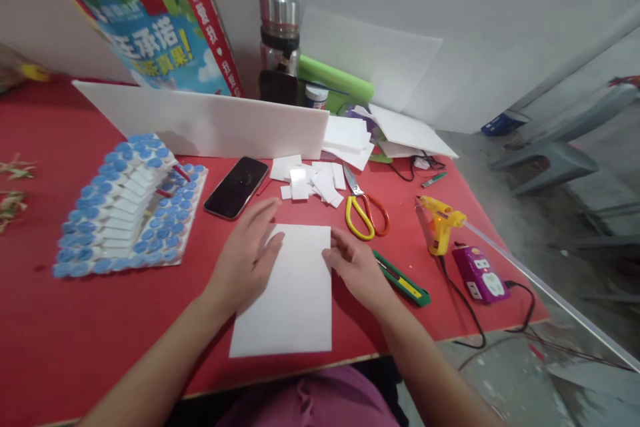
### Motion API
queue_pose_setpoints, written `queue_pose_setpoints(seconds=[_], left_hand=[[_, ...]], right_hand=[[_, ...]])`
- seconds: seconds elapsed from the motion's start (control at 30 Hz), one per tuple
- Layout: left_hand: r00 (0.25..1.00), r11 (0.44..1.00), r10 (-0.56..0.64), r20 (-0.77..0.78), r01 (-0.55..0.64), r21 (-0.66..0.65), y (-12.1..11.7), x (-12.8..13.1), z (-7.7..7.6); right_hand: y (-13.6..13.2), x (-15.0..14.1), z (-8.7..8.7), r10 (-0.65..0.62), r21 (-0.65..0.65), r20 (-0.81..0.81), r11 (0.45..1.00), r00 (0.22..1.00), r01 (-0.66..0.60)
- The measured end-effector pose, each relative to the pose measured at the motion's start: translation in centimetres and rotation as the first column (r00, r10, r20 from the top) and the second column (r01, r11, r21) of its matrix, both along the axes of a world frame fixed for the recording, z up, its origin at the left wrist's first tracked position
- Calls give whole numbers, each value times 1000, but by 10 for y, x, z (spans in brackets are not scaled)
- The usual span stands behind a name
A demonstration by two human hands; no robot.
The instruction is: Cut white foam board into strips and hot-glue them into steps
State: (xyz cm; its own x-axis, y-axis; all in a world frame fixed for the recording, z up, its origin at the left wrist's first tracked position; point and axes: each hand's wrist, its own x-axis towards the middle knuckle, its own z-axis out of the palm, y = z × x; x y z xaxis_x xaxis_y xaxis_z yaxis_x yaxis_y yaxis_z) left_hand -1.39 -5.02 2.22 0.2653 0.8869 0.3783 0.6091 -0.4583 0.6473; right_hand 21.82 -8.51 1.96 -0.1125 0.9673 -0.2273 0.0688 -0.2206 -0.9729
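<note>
A white rectangular board point(295, 307) lies flat on the red table in front of me. My left hand point(247, 257) is over its left edge, fingers stretched out and thumb apart, gripping nothing. At the right edge, my right hand point(357, 267) has its fingers curled in and its thumb tip on the board's edge, pinching it; the undersides of these fingers are hidden. Just right of that hand lies a green and yellow utility knife point(403, 279). Scissors point(365, 210) with yellow and orange handles lie beyond it. Small white offcuts point(313, 181) are scattered behind the board.
A stair model point(125, 210) covered in blue caps stands left, beside a phone point(237, 188). A long white panel point(210, 123) and a steel-capped bottle point(280, 33) are behind. To the right are a yellow glue gun point(443, 219) and a purple power socket point(480, 273) with cables.
</note>
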Motion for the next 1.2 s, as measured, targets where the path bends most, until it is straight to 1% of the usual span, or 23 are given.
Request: queue_pose_setpoints(seconds=[0.07, 0.13, 0.17, 0.2, 0.23, 0.3, 0.4, 0.47, 0.53, 0.63, 0.7, 0.77, 0.83, 0.9, 0.97, 1.07, 1.13, 1.17, 1.2], left_hand=[[996, 997, 72, 57, -73, 11, -8, -9, 3], [978, 987, 153, 143, -144, -75, -23, -19, 2], [957, 971, 210, 200, -181, -153, -31, -22, 0], [925, 941, 280, 255, -213, -263, -39, -25, -2], [881, 912, 331, 339, -207, -355, -46, -27, -5], [780, 863, 401, 481, -145, -485, -58, -25, -10], [657, 814, 465, 594, -53, -578, -63, -11, -15], [569, 788, 503, 651, 8, -616, -59, 0, -15], [489, 781, 519, 701, 61, -621, -53, 10, -13], [421, 802, 518, 744, 63, -594, -43, 20, -10], [387, 816, 516, 764, 50, -576, -38, 23, -8], [362, 827, 508, 781, 47, -560, -35, 25, -7], [349, 835, 495, 796, 61, -546, -34, 25, -8], [334, 844, 478, 812, 80, -530, -34, 23, -10], [326, 860, 460, 826, 68, -506, -34, 20, -11], [355, 890, 425, 832, 1, -455, -35, 14, -8], [378, 903, 407, 832, -29, -428, -33, 9, -4], [389, 911, 392, 834, -34, -412, -30, 8, -1], [401, 921, 371, 838, -39, -388, -26, 6, 3]], right_hand=[[-8, 6, -2, -99, 118, 140, 990, 985, 83], [-18, 13, -1, -177, 222, 258, 968, 950, 120], [-23, 15, 0, -202, 254, 277, 958, 940, 131], [-29, 15, 0, -218, 267, 259, 953, 941, 147], [-36, 15, 0, -222, 258, 208, 952, 952, 166], [-49, 8, -4, -214, 196, 51, 960, 976, 200], [-60, -12, -14, -227, 116, -113, 964, 967, 240], [-57, -26, -20, -275, 103, -187, 949, 943, 297], [-46, -36, -24, -320, 104, -261, 929, 911, 356], [-22, -40, -26, -335, 103, -350, 915, 875, 391], [-8, -38, -27, -327, 88, -394, 917, 859, 389], [1, -35, -27, -324, 63, -429, 920, 843, 386], [4, -34, -26, -325, 40, -449, 923, 832, 382], [2, -33, -24, -321, 48, -442, 924, 838, 379], [-1, -31, -19, -311, 104, -398, 919, 863, 379], [-9, -16, -8, -330, 240, -279, 885, 902, 398], [-16, 3, 2, -391, 340, -119, 847, 912, 408], [-20, 14, 7, -433, 394, -2, 828, 901, 399], [-25, 26, 10, -470, 450, 129, 813, 873, 371]])
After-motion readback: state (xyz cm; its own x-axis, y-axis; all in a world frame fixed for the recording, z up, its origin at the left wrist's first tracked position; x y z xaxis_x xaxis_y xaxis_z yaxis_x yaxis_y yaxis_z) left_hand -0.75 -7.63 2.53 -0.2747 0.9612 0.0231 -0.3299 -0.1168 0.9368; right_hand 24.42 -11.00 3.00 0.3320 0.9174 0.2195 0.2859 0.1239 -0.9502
